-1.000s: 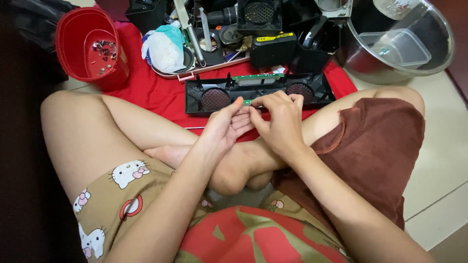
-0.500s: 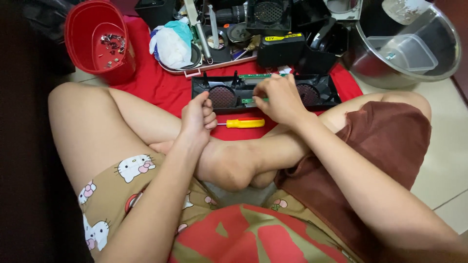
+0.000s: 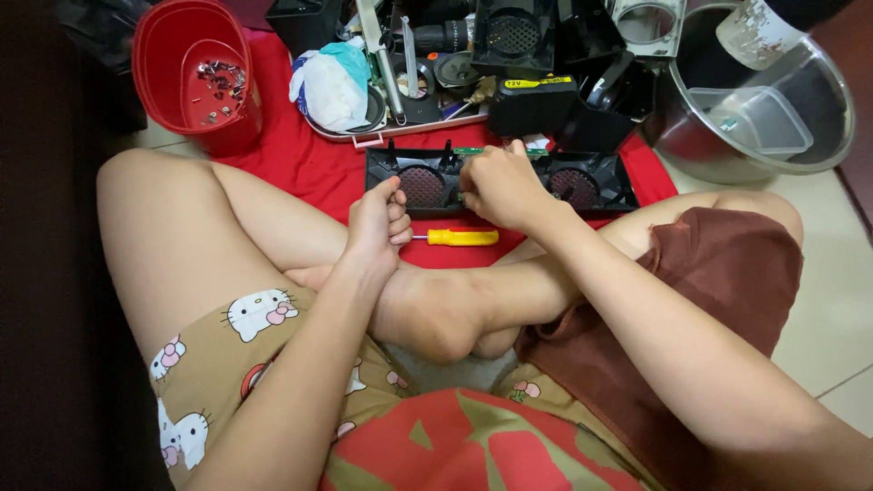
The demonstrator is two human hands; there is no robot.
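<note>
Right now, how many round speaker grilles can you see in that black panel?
2: one grille left of the right hand, one grille right of it, both in the black panel. The hand may hide more.

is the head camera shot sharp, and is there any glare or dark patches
Head view: mostly sharp on the hands, left hand and right hand over the black speaker panel; soft glare on the steel bowl rim; far left edge falls into deep shadow.

Left hand (image 3: 377, 223) sits curled in a loose fist at frame centre; right hand (image 3: 498, 186) reaches further up, fingers bent downward.
</note>
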